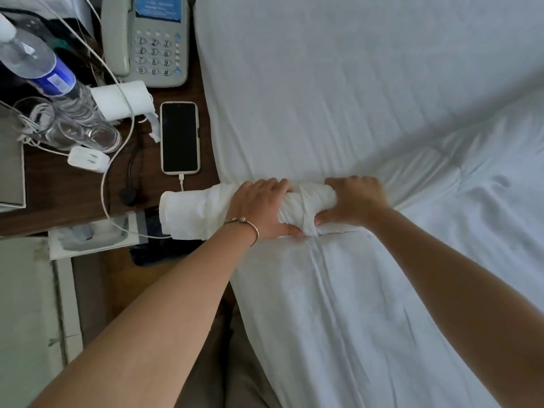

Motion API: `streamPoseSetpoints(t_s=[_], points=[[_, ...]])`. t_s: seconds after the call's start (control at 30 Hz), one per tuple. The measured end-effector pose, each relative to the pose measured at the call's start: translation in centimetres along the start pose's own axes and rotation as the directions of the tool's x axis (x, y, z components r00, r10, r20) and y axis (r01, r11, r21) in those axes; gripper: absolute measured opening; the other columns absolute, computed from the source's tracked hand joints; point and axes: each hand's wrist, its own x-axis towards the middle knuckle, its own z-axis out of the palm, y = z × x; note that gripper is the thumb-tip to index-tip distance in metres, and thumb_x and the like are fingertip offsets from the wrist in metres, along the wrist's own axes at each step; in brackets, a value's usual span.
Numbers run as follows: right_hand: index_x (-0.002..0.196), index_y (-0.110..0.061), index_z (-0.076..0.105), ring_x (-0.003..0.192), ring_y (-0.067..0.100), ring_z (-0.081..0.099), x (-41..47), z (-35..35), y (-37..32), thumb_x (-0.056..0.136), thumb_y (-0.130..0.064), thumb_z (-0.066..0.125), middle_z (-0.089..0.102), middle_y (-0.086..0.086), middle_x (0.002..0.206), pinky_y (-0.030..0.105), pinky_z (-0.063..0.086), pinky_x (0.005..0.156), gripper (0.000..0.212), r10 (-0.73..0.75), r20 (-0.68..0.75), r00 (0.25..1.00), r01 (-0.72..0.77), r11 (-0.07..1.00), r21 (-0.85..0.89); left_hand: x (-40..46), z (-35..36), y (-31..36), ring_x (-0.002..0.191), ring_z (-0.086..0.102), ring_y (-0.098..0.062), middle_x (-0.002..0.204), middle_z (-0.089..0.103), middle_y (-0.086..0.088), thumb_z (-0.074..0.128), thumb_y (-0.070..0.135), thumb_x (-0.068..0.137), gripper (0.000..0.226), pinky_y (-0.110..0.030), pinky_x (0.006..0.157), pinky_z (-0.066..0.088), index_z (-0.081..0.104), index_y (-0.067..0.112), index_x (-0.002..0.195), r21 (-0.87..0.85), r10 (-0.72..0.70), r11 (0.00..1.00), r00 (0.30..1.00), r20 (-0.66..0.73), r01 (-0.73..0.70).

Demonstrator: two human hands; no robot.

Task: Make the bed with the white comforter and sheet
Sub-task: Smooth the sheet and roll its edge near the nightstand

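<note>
A white sheet (323, 92) covers the mattress across the upper half of the view. The white comforter (368, 304) lies over the near part of the bed, and its top edge (194, 212) is bunched into a thick roll that sticks out past the bed's left side. My left hand (262, 207), with a bracelet on the wrist, grips this roll from above. My right hand (353, 201) grips the same roll just to the right, fingers curled over it. More comforter lies rumpled at the right.
A dark wooden nightstand (73, 192) stands left of the bed. On it lie a phone on a charging cable (180, 138), a desk telephone (147, 39), a water bottle (44, 69), a glass (38, 119), a white charger plug (88, 159) and loose cables.
</note>
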Motion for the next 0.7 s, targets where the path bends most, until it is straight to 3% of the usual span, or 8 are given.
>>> streamPoseSetpoints(t_s=[0.1,0.17,0.23,0.37,0.47,0.53,0.63,0.7], points=[[0.099,-0.029,0.061,0.090,0.020,0.064,-2.3,1.4,-0.5,0.059,-0.074,0.071,0.069,-0.006,0.094,0.030,0.037,0.074,0.061,0.038,-0.140,0.989,-0.036,0.999,0.016,-1.1,-0.7,0.3,0.096,0.054,-0.012,0.103,0.055,0.014,0.050,0.088,0.061,0.074,-0.030,0.081,0.037,0.046,0.032,0.109,-0.084,0.030,0.996,0.997,0.070,-0.024],[0.100,-0.027,0.062,0.090,0.021,0.064,-3.2,2.2,-0.6,0.059,-0.073,0.071,0.069,-0.006,0.095,0.032,0.038,0.077,0.062,0.055,-0.193,0.980,-0.050,0.998,0.030,-1.0,-2.0,0.1,0.088,0.055,-0.007,0.094,0.055,0.021,0.040,0.083,0.075,0.055,-0.028,0.072,0.037,0.048,0.035,0.099,-0.244,-0.016,0.968,0.987,0.163,0.056],[0.102,-0.024,0.063,0.092,0.020,0.064,-3.8,2.6,-0.4,0.059,-0.070,0.072,0.069,-0.006,0.096,0.033,0.039,0.080,0.064,0.057,-0.227,0.972,-0.045,0.997,0.058,0.0,-3.3,-0.3,0.080,0.059,-0.006,0.087,0.058,0.018,0.037,0.080,0.080,0.050,-0.029,0.068,0.042,0.051,0.035,0.097,-0.393,-0.069,0.906,0.970,0.233,0.159],[0.096,-0.021,0.065,0.087,0.022,0.064,-4.4,3.1,-0.1,0.058,-0.067,0.076,0.069,-0.003,0.089,0.032,0.038,0.077,0.061,0.045,-0.293,0.955,-0.026,0.997,0.070,1.6,-3.2,0.3,0.103,0.055,-0.010,0.111,0.057,0.013,0.052,0.082,0.072,0.065,-0.034,0.092,0.047,0.056,0.032,0.114,-0.387,-0.060,0.911,0.974,0.217,0.143],[0.076,-0.019,0.061,0.069,0.025,0.064,-4.5,4.3,0.2,0.048,-0.070,0.079,0.065,-0.002,0.069,0.031,0.036,0.067,0.060,0.022,-0.382,0.924,0.009,0.997,0.079,1.1,-1.9,1.0,0.103,0.055,-0.012,0.112,0.057,0.016,0.039,0.093,0.064,0.082,-0.034,0.090,0.046,0.054,0.035,0.120,-0.285,-0.097,0.938,0.940,0.326,0.195],[0.067,-0.018,0.056,0.057,0.025,0.061,-4.8,5.2,0.2,0.045,-0.074,0.075,0.060,-0.002,0.059,0.030,0.037,0.061,0.064,0.006,-0.459,0.888,0.042,0.995,0.095,0.3,-0.9,1.4,0.103,0.057,-0.016,0.110,0.060,0.014,0.036,0.096,0.061,0.088,-0.034,0.086,0.045,0.055,0.033,0.120,-0.218,-0.124,0.957,0.950,0.286,0.190],[0.064,-0.017,0.055,0.054,0.023,0.057,-5.4,6.0,0.4,0.052,-0.079,0.059,0.058,-0.002,0.056,0.030,0.038,0.059,0.064,-0.021,-0.527,0.850,0.080,0.993,0.091,-1.1,0.7,2.3,0.105,0.057,-0.016,0.111,0.060,0.012,0.045,0.094,0.059,0.087,-0.034,0.089,0.041,0.055,0.031,0.118,-0.199,-0.111,0.971,0.986,0.124,0.135],[0.066,-0.017,0.056,0.054,0.024,0.057,-5.9,6.4,0.8,0.052,-0.076,0.061,0.057,-0.002,0.057,0.029,0.036,0.059,0.061,-0.063,-0.559,0.827,0.105,0.993,0.044,-2.1,1.9,2.9,0.099,0.056,-0.014,0.102,0.057,0.015,0.050,0.091,0.060,0.081,-0.033,0.089,0.037,0.055,0.028,0.111,-0.190,-0.063,0.980,0.998,-0.010,0.060]])
